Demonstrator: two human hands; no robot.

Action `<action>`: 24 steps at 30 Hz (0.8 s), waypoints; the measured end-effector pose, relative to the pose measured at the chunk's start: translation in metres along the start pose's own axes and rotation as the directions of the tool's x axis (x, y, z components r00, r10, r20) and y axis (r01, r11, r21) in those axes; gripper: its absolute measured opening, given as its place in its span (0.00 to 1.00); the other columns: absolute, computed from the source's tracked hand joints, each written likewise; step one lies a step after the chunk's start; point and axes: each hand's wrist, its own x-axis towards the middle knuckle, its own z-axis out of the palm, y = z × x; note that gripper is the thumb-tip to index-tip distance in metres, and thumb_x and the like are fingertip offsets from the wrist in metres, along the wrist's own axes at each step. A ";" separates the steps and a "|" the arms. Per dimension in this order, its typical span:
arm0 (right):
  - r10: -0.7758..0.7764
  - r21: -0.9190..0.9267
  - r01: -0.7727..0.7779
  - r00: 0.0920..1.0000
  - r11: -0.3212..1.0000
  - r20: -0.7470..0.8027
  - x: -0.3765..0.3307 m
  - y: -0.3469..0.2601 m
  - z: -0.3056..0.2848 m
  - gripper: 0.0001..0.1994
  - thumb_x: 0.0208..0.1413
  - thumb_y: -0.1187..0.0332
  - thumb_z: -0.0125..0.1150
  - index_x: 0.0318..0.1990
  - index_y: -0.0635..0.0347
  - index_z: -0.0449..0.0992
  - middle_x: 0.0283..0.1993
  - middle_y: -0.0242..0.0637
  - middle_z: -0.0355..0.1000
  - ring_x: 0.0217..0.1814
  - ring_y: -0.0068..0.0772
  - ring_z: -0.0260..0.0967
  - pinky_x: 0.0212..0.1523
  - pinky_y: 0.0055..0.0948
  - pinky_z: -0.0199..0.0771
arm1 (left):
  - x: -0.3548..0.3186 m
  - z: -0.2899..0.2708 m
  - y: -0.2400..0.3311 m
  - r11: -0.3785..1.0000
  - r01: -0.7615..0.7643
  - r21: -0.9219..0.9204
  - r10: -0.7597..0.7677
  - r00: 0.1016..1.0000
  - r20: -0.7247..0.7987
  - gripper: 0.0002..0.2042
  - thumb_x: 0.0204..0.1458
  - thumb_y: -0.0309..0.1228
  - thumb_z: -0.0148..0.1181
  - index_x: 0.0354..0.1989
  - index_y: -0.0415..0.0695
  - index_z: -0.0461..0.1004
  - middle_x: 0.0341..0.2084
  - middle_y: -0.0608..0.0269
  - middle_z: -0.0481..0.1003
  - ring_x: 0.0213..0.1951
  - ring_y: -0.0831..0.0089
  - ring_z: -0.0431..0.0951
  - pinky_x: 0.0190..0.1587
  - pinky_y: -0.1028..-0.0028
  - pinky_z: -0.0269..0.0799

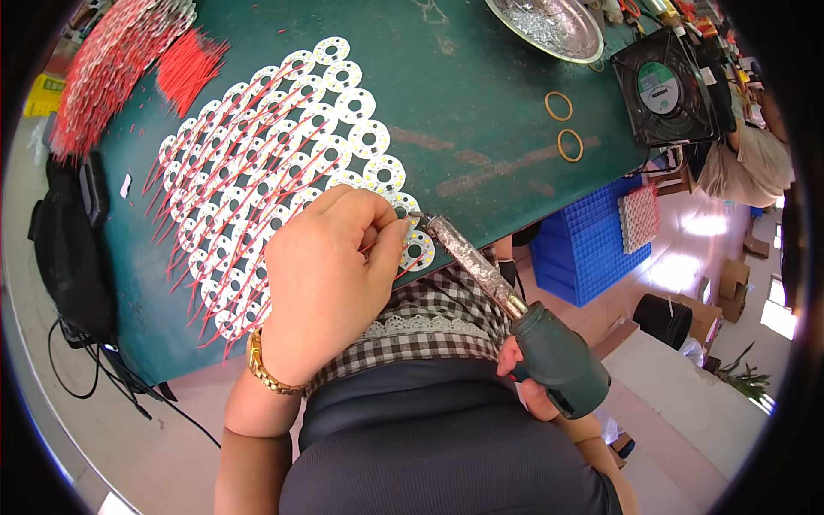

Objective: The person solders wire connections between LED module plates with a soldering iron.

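The left hand (330,275) has its thumb and finger pinched tight on a thin red wire (370,249), and only a little bit of the wire shows. A gold watch (262,369) sits around that wrist. The right hand (537,400) is wrapped around the dark green handle of a soldering iron (515,306). The iron leans up toward the left hand, and its thin tip is right by those fingertips, over the edge of a round white board. I can't tell if the tip touches the board.

Lots of round white boards (345,154) lie flat on the green desk (481,103), in neat rows. They are under the left hand and spread out to its left and past it. Each board has a hole in the middle and little yellow dots. Long red wires lie across many of them and poke out on the left side.

Farther away, past the left hand and to its left, there is a heap of red wires (189,73) and a big pile of boards (116,77). A black bag (73,249) is well to the left of the left hand.

Past the right hand, two rubber bands (547,105) lie on the desk. Beyond them are a metal bowl (585,43) with shiny bits in it and a black fan (661,86). A blue crate (575,249) stands beside the desk, to the right of the hands.
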 end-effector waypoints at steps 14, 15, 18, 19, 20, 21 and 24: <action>-0.129 0.445 0.270 0.938 0.854 -0.320 0.010 0.010 0.020 0.29 0.53 0.50 0.65 0.52 0.64 0.68 0.34 0.37 0.69 0.31 0.29 0.69 0.32 0.29 0.72 | 0.000 -0.002 -0.006 0.980 -0.178 0.086 0.178 0.984 0.012 0.07 0.47 0.28 0.64 0.24 0.43 0.71 0.20 0.60 0.70 0.22 0.62 0.73 0.23 0.67 0.67; -0.225 0.412 0.401 0.883 0.818 -0.412 0.017 0.004 0.022 0.23 0.56 0.57 0.63 0.53 0.64 0.70 0.33 0.36 0.70 0.30 0.28 0.69 0.32 0.28 0.72 | 0.001 -0.002 -0.007 0.952 -0.265 0.155 0.264 0.964 0.027 0.08 0.47 0.28 0.64 0.26 0.42 0.70 0.21 0.58 0.70 0.23 0.61 0.73 0.24 0.66 0.67; -0.217 0.412 0.381 0.895 0.828 -0.391 0.021 0.005 0.024 0.31 0.55 0.51 0.64 0.56 0.68 0.66 0.34 0.40 0.70 0.31 0.31 0.70 0.32 0.28 0.73 | 0.006 -0.025 0.001 0.930 -0.269 0.248 0.272 0.962 0.025 0.09 0.44 0.28 0.67 0.30 0.41 0.73 0.25 0.58 0.71 0.29 0.59 0.73 0.31 0.65 0.69; -0.191 0.447 0.378 0.893 0.811 -0.408 0.024 0.003 0.026 0.32 0.54 0.49 0.65 0.55 0.68 0.66 0.34 0.40 0.70 0.31 0.31 0.70 0.31 0.28 0.73 | 0.007 -0.032 0.001 0.917 -0.267 0.298 0.272 0.962 0.025 0.11 0.43 0.29 0.69 0.32 0.41 0.74 0.27 0.57 0.72 0.31 0.58 0.74 0.35 0.65 0.70; -0.203 0.446 0.383 0.894 0.809 -0.399 0.026 0.005 0.026 0.32 0.54 0.49 0.65 0.55 0.68 0.66 0.34 0.40 0.70 0.31 0.31 0.70 0.31 0.28 0.73 | 0.007 -0.039 -0.005 0.929 -0.234 0.286 0.217 0.972 0.089 0.20 0.43 0.37 0.70 0.43 0.42 0.74 0.42 0.50 0.72 0.47 0.51 0.71 0.47 0.59 0.68; -0.152 0.454 0.353 0.894 0.818 -0.422 0.030 0.007 0.030 0.36 0.51 0.44 0.66 0.54 0.67 0.64 0.31 0.39 0.68 0.29 0.32 0.69 0.30 0.28 0.73 | 0.006 -0.042 -0.009 0.926 -0.224 0.303 0.211 0.975 0.074 0.20 0.43 0.37 0.70 0.43 0.42 0.74 0.42 0.50 0.72 0.47 0.51 0.71 0.47 0.59 0.68; -0.099 0.507 0.336 0.894 0.794 -0.437 0.038 0.006 0.034 0.39 0.48 0.39 0.66 0.53 0.66 0.61 0.28 0.38 0.67 0.27 0.32 0.68 0.28 0.29 0.73 | -0.003 -0.044 -0.034 0.831 -0.271 0.486 0.186 0.958 0.217 0.41 0.48 0.62 0.56 0.64 0.44 0.60 0.65 0.45 0.55 0.67 0.41 0.50 0.61 0.42 0.50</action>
